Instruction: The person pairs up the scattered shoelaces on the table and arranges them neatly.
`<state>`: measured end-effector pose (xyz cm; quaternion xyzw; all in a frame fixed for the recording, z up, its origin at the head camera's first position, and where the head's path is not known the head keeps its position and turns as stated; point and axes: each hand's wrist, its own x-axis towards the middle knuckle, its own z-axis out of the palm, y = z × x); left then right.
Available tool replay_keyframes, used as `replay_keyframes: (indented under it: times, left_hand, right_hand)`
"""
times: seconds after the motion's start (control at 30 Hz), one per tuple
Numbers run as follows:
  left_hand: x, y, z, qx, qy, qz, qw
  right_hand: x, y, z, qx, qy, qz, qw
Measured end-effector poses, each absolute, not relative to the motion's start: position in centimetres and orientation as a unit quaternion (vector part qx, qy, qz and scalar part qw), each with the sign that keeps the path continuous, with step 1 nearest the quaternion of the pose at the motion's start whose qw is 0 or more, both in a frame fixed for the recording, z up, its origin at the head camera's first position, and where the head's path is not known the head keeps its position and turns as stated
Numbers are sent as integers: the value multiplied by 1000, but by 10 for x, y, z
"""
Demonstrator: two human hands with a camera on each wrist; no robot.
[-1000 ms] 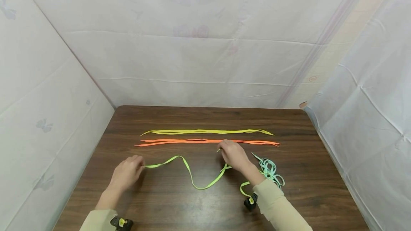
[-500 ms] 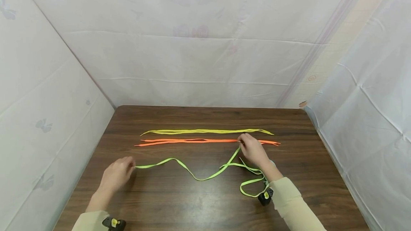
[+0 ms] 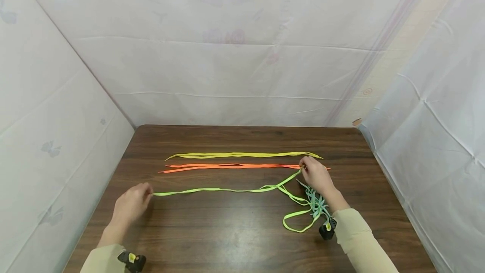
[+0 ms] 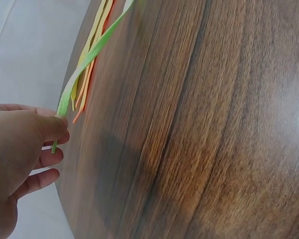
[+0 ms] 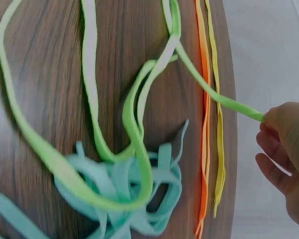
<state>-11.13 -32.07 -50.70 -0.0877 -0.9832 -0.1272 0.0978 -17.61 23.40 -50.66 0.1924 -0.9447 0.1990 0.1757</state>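
Observation:
A flat lime-green shoelace (image 3: 227, 190) runs between both hands, nearly straight on the left and slanting up on the right. My left hand (image 3: 130, 206) pinches one stretch near its tip (image 4: 54, 146) between thumb and forefinger. At the right, my right hand (image 3: 317, 176) pinches another part of the lace (image 5: 234, 105), held above the orange laces. A further lime-green loop (image 5: 55, 164) lies slack on the table, partly over a tangled bunch of mint-green laces (image 5: 162, 204) below the right hand.
Yellow laces (image 3: 235, 155) lie straight across the far part of the brown wooden table (image 3: 189, 239). Orange laces (image 3: 219, 166) lie parallel just nearer. White sheeting (image 3: 242, 75) surrounds the table's back and sides.
My left hand has moved left and my right hand right, each pinching the lime-green shoelace. Its deep sag between them has pulled out almost straight.

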Motion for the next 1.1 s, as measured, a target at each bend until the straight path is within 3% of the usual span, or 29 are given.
replay_keyframes:
  times: [0.33,1.1]
  left_hand:
    - [-107,-328,-509,-73,-984,-130,96]
    - [-121,-318,-509,-78,-982,-141,103]
  right_hand:
    - [-170,261,-509,155,-955,189,168]
    - [-158,302,-511,150,-944,157,248]
